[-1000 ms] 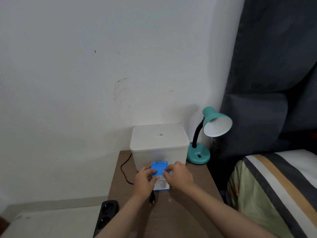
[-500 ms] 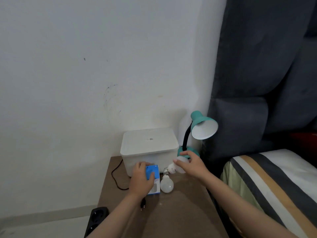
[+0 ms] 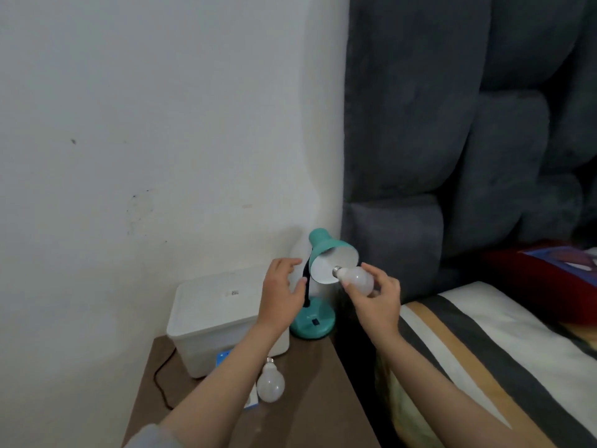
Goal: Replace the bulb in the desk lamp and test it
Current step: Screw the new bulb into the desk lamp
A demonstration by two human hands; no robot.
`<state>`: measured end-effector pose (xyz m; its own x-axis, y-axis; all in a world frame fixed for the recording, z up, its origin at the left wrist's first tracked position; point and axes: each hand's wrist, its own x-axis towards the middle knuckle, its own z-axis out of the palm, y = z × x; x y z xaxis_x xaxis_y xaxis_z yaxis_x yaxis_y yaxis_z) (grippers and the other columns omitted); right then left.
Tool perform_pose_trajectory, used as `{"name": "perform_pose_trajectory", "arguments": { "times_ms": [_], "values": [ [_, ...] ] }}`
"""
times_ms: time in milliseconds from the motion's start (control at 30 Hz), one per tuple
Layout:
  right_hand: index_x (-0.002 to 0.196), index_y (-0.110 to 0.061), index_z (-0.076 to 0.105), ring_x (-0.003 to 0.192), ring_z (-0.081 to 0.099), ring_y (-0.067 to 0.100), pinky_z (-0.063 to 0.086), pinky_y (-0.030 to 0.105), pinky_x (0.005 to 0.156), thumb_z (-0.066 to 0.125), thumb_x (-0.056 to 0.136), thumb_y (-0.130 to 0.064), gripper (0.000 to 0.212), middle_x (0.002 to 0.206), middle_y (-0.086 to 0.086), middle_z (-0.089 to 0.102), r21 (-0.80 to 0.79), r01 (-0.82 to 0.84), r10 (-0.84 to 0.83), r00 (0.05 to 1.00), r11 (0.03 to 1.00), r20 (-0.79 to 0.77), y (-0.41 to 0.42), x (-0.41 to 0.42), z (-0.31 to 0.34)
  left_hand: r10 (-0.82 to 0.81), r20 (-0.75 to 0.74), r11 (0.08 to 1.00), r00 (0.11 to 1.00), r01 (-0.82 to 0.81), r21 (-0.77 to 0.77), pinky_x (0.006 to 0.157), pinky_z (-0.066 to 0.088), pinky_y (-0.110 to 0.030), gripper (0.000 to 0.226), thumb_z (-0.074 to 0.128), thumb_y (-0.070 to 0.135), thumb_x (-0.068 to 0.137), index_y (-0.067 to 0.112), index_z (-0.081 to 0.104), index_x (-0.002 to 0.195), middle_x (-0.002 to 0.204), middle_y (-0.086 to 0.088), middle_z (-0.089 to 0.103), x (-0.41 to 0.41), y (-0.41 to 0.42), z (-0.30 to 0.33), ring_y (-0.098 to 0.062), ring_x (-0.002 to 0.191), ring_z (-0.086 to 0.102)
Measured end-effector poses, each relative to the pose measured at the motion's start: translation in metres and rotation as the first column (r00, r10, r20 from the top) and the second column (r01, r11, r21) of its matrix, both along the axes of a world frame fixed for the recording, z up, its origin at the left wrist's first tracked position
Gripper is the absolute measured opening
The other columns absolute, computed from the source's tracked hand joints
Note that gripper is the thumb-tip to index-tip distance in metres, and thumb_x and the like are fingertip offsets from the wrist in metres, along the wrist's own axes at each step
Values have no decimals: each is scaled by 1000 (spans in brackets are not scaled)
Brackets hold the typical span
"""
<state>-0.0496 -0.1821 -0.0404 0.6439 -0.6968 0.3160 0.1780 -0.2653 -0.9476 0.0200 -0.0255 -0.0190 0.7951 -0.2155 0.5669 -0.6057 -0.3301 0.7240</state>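
Head view | right hand (image 3: 376, 302) pinching frosted white bulb (image 3: 357, 279) | left hand (image 3: 281, 294) spread

Counts on and around the worktop (image 3: 310, 412)

Two bulbs (image 3: 358, 279) (image 3: 270, 384), one lamp (image 3: 323, 286), one white box (image 3: 213, 321), one blue carton (image 3: 223, 356), one black cord (image 3: 161, 383), one bed (image 3: 504, 357), two hands (image 3: 281, 294) (image 3: 378, 302).

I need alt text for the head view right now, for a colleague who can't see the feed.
The right hand holds a white bulb, screw base aimed into the teal desk lamp's shade, while the open left hand reaches toward the lamp's black neck. A second bulb lies on the brown table beside a white lidded box.
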Motion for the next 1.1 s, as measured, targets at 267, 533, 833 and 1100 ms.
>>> {"name": "perform_pose_trajectory", "arguments": {
  "times_ms": [267, 533, 833, 1100],
  "values": [
    [111, -23, 65, 94, 57, 13, 54, 21, 76, 83, 69, -14, 48, 107, -3, 43, -70, 34, -25, 992, 997, 121, -1, 49, -13, -43, 99, 997, 994, 35, 75, 85, 50, -34, 28, 63, 9, 82, 20, 65, 108, 104, 0, 53, 37, -42, 13, -16, 100, 54],
    [114, -20, 64, 102, 56, 19, 55, 40, 88, 81, 71, -8, 48, 108, -13, 38, -130, 34, -13, 987, 991, 157, 6, 84, -28, -35, 92, 999, 995, 32, 37, 74, 55, -33, 25, 59, 0, 84, 15, 70, 101, 91, 3, 53, 44, -53, 7, -11, 84, 57],
    [116, -23, 60, 108, 54, 20, 53, 34, 91, 78, 71, -2, 53, 121, 4, 37, -66, 39, -26, 981, 997, 192, 13, 93, -31, -11, 132, 1000, 991, 8, 25, 72, 47, -12, 27, 58, -5, 82, 15, 71, 96, 88, 3, 53, 46, -53, 5, -12, 81, 58],
    [123, -14, 52, 94, 64, 25, 55, 33, 78, 74, 79, -33, 53, 115, -4, 42, 90, 113, -121, 989, 989, 89, 18, 91, -29, -27, 138, 998, 990, 19, 58, 72, 46, -11, 25, 57, -4, 83, 11, 71, 97, 89, 1, 54, 41, -53, 6, -9, 80, 57]
  ]
}}
